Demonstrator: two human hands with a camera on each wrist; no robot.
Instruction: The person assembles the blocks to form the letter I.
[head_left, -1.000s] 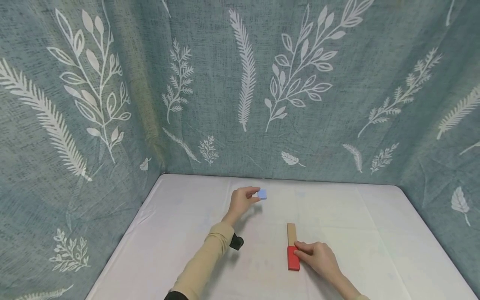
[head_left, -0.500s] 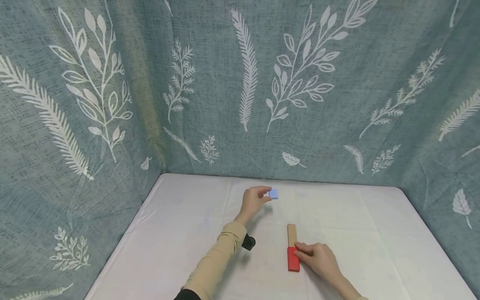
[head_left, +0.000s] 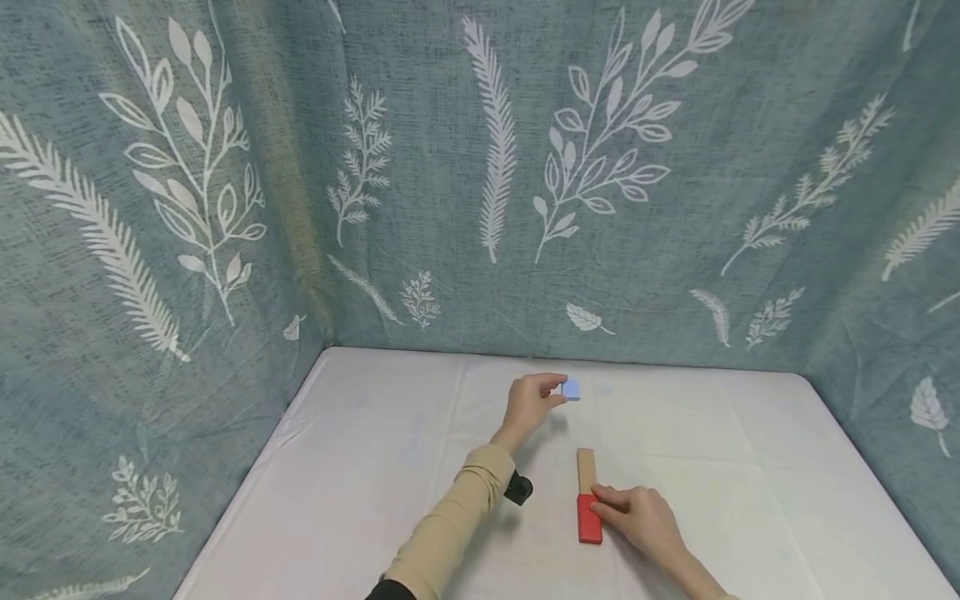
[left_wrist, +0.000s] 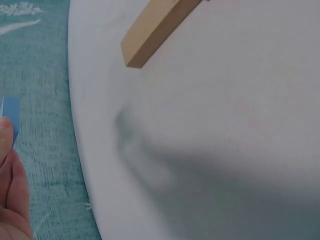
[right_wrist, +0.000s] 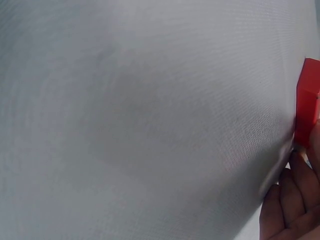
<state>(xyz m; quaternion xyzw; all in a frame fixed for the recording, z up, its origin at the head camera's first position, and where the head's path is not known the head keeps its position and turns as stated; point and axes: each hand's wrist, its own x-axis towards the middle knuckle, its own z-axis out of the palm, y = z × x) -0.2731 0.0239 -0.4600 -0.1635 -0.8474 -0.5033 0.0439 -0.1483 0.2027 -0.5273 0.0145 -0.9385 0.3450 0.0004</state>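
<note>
Between thumb and fingers, my left hand pinches a small light-blue block above the far part of the table. The left wrist view catches only part of that blue block at its left edge. Nearer to me, a red block lies on the cloth, lined up with the near end of a long plain wooden block. My right hand holds the red block from its right side, a fingertip near where the two blocks meet. In the right wrist view the red block shows at the right edge.
A white cloth covers the table. Behind it and along both sides hangs a blue-green curtain printed with white leaves. A black wrist camera sits at my left cuff.
My left hand has carried the blue block to the right, until it is beyond the wooden block's far end. My right hand and the red and wooden blocks have stayed about where they were.
</note>
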